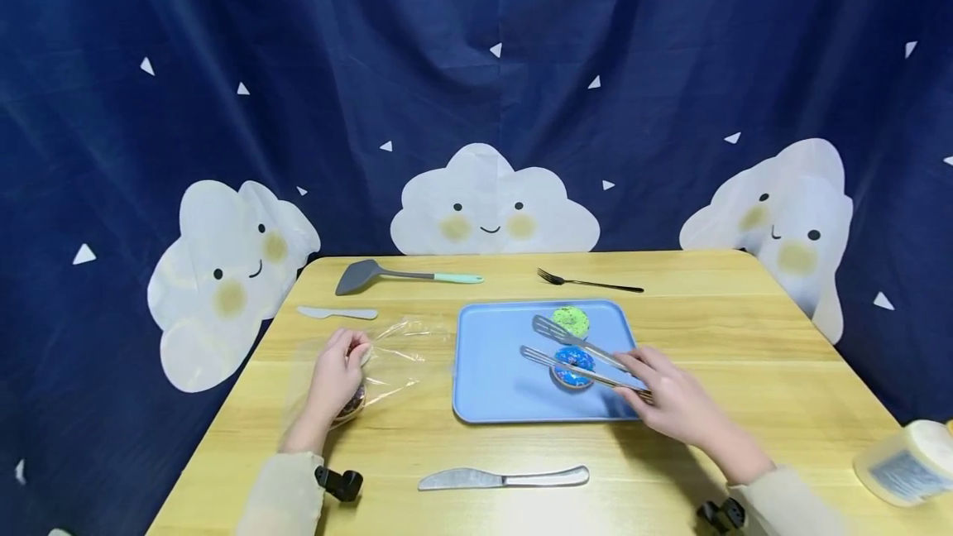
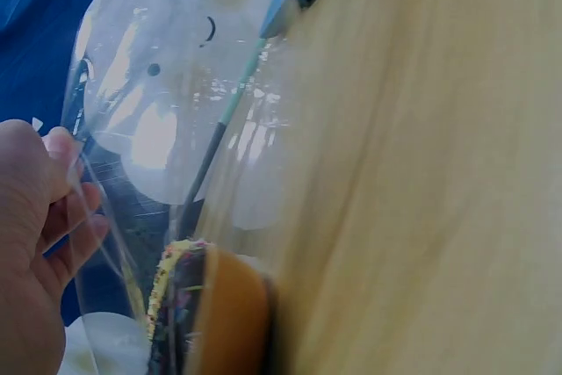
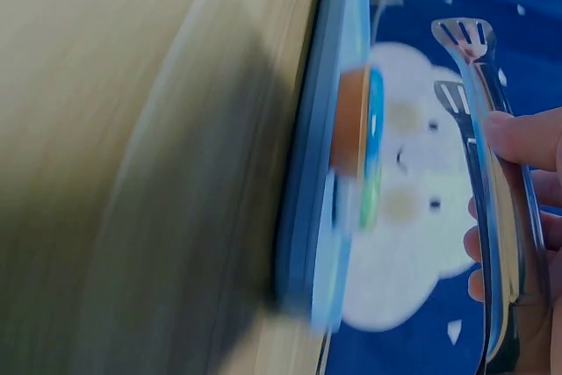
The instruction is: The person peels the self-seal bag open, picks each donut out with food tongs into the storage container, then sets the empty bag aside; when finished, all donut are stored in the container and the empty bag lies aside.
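Observation:
My left hand (image 1: 337,377) pinches the edge of a clear plastic bag (image 1: 409,358) lying on the table's left. Inside or under the film, partly hidden by the hand, sits a chocolate-topped doughnut (image 2: 237,305) with colourful sprinkles; the left wrist view shows its tan side. My right hand (image 1: 673,397) grips metal tongs (image 3: 509,217) with slotted ends, their arms spread apart over a blue tray (image 1: 491,370). On that tray lie a blue-iced doughnut (image 1: 572,356) and, behind it, a green-iced doughnut (image 1: 572,320). The tongs hold nothing between their ends.
A grey spatula (image 1: 361,275) with a mint handle and a black fork (image 1: 596,284) lie along the back. One pale knife (image 1: 337,313) is at left, and a metal knife (image 1: 502,479) lies in front. At the right edge stands a white tub (image 1: 904,461).

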A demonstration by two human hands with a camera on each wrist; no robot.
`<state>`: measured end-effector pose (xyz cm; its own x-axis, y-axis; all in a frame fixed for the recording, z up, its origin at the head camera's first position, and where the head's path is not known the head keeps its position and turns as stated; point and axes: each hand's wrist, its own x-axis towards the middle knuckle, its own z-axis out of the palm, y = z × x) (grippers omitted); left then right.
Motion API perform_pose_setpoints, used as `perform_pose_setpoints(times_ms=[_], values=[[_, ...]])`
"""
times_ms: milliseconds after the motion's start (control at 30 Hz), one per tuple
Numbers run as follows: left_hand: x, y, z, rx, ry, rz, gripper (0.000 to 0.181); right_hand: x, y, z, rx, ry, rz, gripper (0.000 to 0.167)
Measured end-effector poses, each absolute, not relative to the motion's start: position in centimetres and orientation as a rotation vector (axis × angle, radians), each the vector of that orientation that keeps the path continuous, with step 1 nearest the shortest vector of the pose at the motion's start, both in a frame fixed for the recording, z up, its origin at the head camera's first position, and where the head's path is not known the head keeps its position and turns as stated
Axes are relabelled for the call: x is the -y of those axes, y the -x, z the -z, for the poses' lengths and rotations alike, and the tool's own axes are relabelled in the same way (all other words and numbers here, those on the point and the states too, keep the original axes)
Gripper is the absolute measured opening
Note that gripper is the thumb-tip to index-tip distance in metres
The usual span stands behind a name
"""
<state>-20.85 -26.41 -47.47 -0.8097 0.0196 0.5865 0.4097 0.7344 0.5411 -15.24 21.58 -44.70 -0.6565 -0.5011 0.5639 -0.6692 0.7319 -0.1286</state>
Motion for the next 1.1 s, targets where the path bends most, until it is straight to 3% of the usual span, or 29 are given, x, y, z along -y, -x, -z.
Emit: perform_pose_setpoints(times_ms=[767, 1100], values=[[26.0, 19.5, 48.5, 2.157, 0.322, 0.886, 0.005, -6.1, 19.9, 44.5, 2.554, -1.195, -0.411, 0.039], [26.1, 19.7, 48.2, 2.106, 0.331, 0.88, 0.012, -0.5, 21.5, 43.9, 2.739, -1.213, -0.279, 0.043]])
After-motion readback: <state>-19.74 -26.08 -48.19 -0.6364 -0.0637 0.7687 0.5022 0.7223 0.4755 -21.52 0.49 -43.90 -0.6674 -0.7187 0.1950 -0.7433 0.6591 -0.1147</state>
